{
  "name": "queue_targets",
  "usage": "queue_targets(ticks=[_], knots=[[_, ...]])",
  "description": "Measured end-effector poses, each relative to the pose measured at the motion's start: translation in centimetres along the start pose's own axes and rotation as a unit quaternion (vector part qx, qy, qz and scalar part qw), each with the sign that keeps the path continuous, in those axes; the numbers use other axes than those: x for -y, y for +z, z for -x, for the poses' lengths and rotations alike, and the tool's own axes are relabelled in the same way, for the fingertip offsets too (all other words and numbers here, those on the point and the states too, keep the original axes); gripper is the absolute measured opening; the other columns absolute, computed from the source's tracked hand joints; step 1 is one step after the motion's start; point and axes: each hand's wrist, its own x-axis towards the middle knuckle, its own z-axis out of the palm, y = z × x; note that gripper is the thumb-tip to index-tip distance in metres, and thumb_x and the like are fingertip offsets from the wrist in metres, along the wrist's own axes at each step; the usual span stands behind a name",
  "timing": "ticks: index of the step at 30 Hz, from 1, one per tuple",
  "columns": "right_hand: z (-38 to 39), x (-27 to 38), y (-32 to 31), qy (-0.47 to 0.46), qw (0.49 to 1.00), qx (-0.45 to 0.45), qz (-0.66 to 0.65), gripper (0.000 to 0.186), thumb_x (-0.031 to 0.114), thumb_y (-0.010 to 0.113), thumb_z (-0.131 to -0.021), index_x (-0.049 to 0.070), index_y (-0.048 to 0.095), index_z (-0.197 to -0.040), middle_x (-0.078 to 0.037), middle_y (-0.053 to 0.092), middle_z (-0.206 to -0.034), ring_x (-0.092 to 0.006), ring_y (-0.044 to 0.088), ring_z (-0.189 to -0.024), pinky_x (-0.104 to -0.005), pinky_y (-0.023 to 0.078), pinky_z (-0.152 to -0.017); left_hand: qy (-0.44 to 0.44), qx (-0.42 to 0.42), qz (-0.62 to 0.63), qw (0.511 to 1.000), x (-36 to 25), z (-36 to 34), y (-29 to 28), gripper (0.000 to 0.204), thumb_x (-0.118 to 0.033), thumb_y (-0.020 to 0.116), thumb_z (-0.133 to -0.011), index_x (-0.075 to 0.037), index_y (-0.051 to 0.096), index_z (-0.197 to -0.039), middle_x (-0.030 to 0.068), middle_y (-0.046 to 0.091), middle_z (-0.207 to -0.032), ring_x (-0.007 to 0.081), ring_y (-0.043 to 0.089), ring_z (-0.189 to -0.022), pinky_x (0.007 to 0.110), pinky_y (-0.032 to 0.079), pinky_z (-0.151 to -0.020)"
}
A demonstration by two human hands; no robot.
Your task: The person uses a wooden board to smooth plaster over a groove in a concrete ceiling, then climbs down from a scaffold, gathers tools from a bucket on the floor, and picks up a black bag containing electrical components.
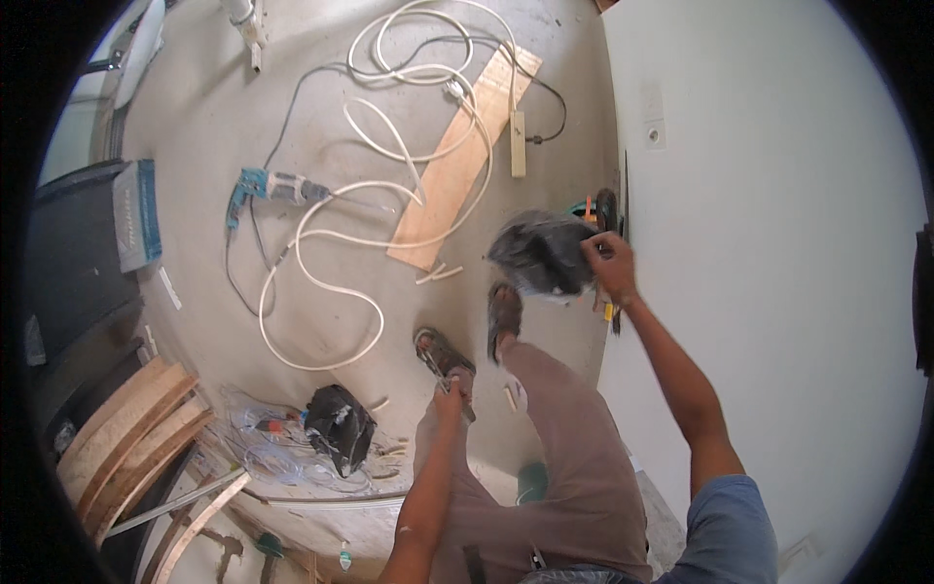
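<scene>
My right hand (611,265) pinches the edge of a black plastic bag (541,251) that rests on the floor by the wall, just ahead of my right foot. What lies inside the bag is hidden. Lower down, beside my left knee, my left hand (450,397) is closed around a slim metal tool (431,362). Its tip points toward my left shoe, and its exact kind is too small to make out. Behind the bag, partly covered, are some orange and green items (586,208).
A teal drill (277,187) lies on the floor to the left. A white cable (336,366) loops across a wooden plank (449,180) near a power strip (518,146). Curved wooden pieces (131,443) and another black bag (339,428) are at lower left. A white wall (759,214) stands on the right.
</scene>
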Motion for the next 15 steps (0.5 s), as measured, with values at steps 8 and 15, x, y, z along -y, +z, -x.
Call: queue_targets(ticks=[8, 15], knots=[[-18.7, -4.8, -9.9, -0.052, 0.96, -0.144, 0.235, 0.02, 0.022, 0.066, -0.084, 0.003, 0.069, -0.088, -0.014, 0.068, -0.088, -0.0288, 0.067, -0.084, -0.037, 0.051, -0.077, 0.072, -0.043, 0.054, 0.995, -8.0, -3.6, 0.0, 0.019, -0.02, 0.056, -0.09, -0.002, 0.057, -0.085, 0.005, 0.055, -0.065, 0.0166, 0.059, -0.053, 0.03, 0.048, -0.047], [-27.4, -3.7, -2.8, -0.189, 0.911, -0.227, 0.286, 0.02, 0.02, 0.061, -0.084, 0.008, 0.067, -0.099, -0.015, 0.057, -0.12, -0.0349, 0.049, -0.119, -0.0469, 0.042, -0.096, 0.026, -0.088, 0.015, 0.996, -13.9, -9.7, 10.9, 0.025, -0.027, 0.055, -0.093, -0.004, 0.059, -0.083, -0.0002, 0.05, -0.063, 0.0119, 0.05, -0.05, 0.028, 0.043, -0.047]])
